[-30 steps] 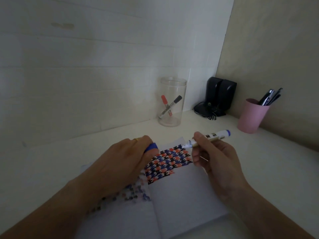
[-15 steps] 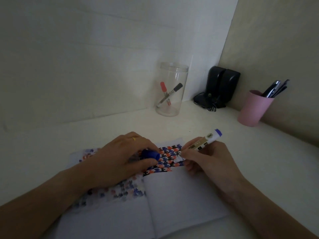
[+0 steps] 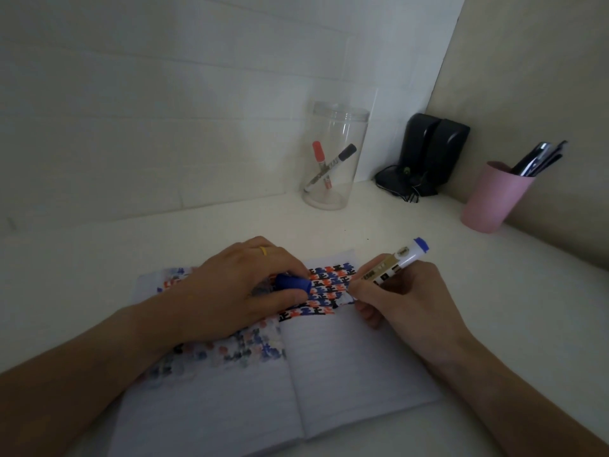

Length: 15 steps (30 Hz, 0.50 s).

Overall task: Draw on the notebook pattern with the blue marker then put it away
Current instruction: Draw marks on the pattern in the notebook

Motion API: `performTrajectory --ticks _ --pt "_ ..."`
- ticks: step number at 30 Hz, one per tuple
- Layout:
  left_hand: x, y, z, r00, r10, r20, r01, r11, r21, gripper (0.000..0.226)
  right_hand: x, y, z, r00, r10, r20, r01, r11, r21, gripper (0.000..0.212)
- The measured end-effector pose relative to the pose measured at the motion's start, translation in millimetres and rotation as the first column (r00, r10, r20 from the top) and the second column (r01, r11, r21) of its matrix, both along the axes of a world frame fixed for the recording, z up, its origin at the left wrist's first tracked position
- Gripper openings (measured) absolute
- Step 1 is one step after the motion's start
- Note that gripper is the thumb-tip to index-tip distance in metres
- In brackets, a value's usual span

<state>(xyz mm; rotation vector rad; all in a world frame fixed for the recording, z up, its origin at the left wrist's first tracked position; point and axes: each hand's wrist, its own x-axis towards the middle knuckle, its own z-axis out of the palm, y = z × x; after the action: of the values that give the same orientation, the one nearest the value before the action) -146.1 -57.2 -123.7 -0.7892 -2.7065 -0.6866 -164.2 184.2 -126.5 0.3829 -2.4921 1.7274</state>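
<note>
Open lined notebook (image 3: 329,374) flat on the white counter (image 3: 494,308), the landmark here. Band of blue, red and black pattern (image 3: 329,288) across the top of its right page, fainter bleed-through marks on its left page. Right hand (image 3: 405,295) at the notebook's upper right edge, fingers (image 3: 362,285) closed around the blue marker (image 3: 395,263), barrel slanting up and away to the right, blue end uppermost, tip down at the right end of the pattern; contact with the paper hidden by the fingers. Left hand (image 3: 237,291) lying on the notebook's left page and spine, fingers curled shut on the blue cap (image 3: 293,283), a yellow ring (image 3: 263,251) on one finger. Beyond the notebook, against the wall, a clear jar (image 3: 336,133) holding a red marker (image 3: 319,159) and a black marker (image 3: 333,166), crossed. Right of the jar, in the corner, a black device (image 3: 435,150) with cable. Far right of the notebook, a pink cup (image 3: 491,199) holding pens (image 3: 540,158).
</note>
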Motion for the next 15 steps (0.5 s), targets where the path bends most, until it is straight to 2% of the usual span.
performTrajectory --ticks 5,8,13,15 --pt "-0.2 -0.1 0.2 1.000 0.002 -0.004 -0.002 1.000 -0.014 0.032 0.0 -1.0 -0.7 0.999 -0.021 -0.026 0.023 0.997 0.071 0.012" --pt "0.4 -0.6 0.5 1.000 0.000 -0.007 0.000 1.000 -0.014 0.032 -0.6 -0.9 -1.1 0.999 -0.046 -0.012 0.046 0.997 0.065 0.017" --pt "0.0 0.4 0.8 1.000 -0.004 -0.009 0.003 1.000 -0.016 0.031 0.4 -0.2 -1.5 1.000 -0.022 -0.003 0.022 0.999 0.044 0.012" --pt "0.0 0.2 0.6 1.000 0.001 -0.013 -0.001 1.000 -0.020 0.029 0.7 -0.6 -1.6 1.000 -0.012 0.004 0.012 0.998 0.056 0.018"
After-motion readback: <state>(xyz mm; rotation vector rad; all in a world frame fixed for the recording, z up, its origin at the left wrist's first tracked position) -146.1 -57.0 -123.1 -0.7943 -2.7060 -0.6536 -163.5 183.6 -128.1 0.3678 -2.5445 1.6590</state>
